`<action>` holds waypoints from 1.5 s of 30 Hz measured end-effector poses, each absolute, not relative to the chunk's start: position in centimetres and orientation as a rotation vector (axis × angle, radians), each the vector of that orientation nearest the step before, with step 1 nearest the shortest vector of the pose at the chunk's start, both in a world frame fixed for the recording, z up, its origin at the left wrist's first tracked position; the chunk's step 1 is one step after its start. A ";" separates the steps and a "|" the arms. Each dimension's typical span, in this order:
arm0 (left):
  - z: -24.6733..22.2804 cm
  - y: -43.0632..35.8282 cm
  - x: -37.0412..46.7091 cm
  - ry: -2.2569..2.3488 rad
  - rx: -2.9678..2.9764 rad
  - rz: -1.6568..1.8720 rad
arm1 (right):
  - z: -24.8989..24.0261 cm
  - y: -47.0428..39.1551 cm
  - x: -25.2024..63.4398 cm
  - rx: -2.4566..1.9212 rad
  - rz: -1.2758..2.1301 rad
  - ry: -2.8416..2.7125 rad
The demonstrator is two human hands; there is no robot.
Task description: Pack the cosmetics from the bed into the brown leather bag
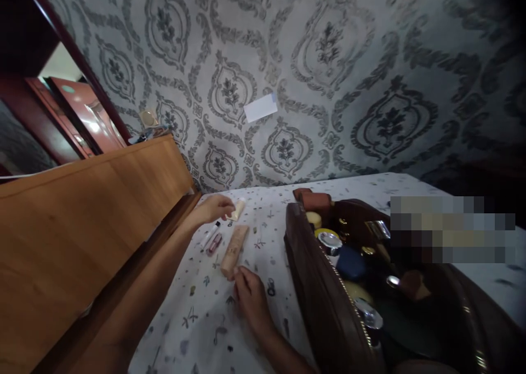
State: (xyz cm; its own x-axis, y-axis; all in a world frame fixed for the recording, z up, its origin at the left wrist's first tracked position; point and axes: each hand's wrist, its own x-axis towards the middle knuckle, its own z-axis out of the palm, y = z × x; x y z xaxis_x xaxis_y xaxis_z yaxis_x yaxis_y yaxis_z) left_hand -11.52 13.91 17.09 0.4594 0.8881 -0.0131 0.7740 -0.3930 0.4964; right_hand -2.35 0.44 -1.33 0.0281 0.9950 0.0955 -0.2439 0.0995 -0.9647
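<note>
At the far end of the bedsheet, my left hand (216, 208) has its fingers curled at the side of a small cream-coloured tube (239, 208). Nearer to me, my right hand (251, 297) has thumb and forefinger at the near end of a larger beige cosmetic tube (235, 249), which lies on the sheet. Left of that tube lie a small pinkish tube (214, 244) and a slim clear tube with a black cap (211, 234). On the right stands a dark brown bag (304, 286), unzipped, with jars and other containers inside.
Inside the bag are a silver-lidded jar (330, 241) and a dark blue item (351, 262). A wooden headboard (102, 198) runs along the left. The patterned wall (255, 61) rises behind the white printed sheet (197, 319). One patch at right is pixelated.
</note>
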 end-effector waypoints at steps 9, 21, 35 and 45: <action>7.4 15.0 -20.7 2.039 2.148 0.401 | -1.0 0.6 -2.3 -1.013 1.286 -1.061; 5.3 24.3 -18.7 2.094 2.225 0.432 | -0.9 0.5 -2.4 -1.046 1.265 -1.076; 3.8 25.9 -9.8 2.012 2.143 0.378 | -1.5 0.4 -3.0 -0.997 1.237 -1.006; 7.8 20.2 -10.9 1.435 1.856 0.713 | -0.9 0.6 -2.6 -0.999 1.283 -0.898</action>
State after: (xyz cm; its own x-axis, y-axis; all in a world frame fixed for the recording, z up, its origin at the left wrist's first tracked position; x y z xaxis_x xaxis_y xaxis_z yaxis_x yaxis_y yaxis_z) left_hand -10.88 20.15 7.82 0.2436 0.9697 0.0173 0.5997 -0.1646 0.7831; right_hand -2.56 0.55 -0.91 0.0883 0.9960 -0.0131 -0.3288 0.0167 -0.9442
